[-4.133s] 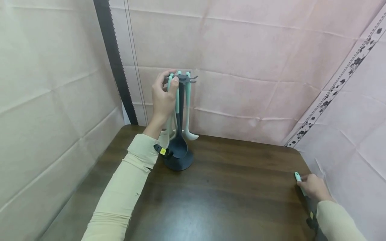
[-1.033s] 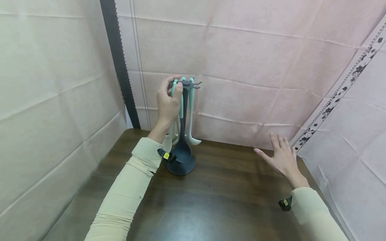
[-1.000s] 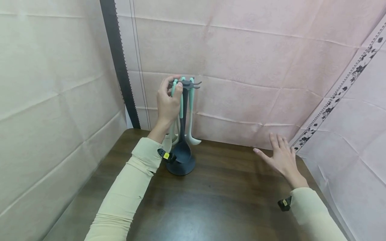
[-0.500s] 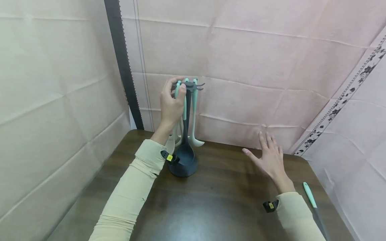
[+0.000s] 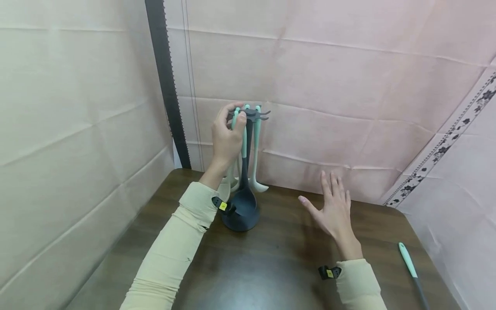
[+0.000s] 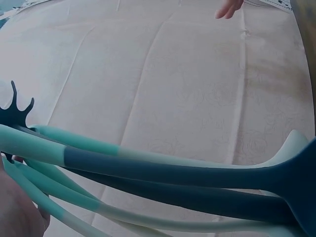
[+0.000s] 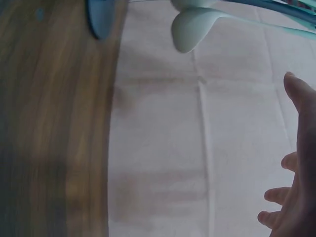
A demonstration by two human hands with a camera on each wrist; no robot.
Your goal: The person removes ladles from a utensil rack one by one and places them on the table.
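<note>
1. Head: the left hand (image 5: 228, 140) grips the top of the utensil stand (image 5: 252, 113), upright toward the surface's (image 5: 279, 267) far edge. The right hand (image 5: 334, 215), fingers spread, holds nothing. A green-handled utensil (image 5: 407, 259) lies at right.
2. Left wrist: handles crowd the grip, and finger contact is hard to tell; steady pressure on the crown (image 6: 14, 113) should prevent tipping.
3. Right wrist: the white ladle (image 7: 190, 32) hangs near; move gently there.

Head view forward and down, left wrist's close, right wrist's farther — utensils (image 5: 244, 165) shared
</note>
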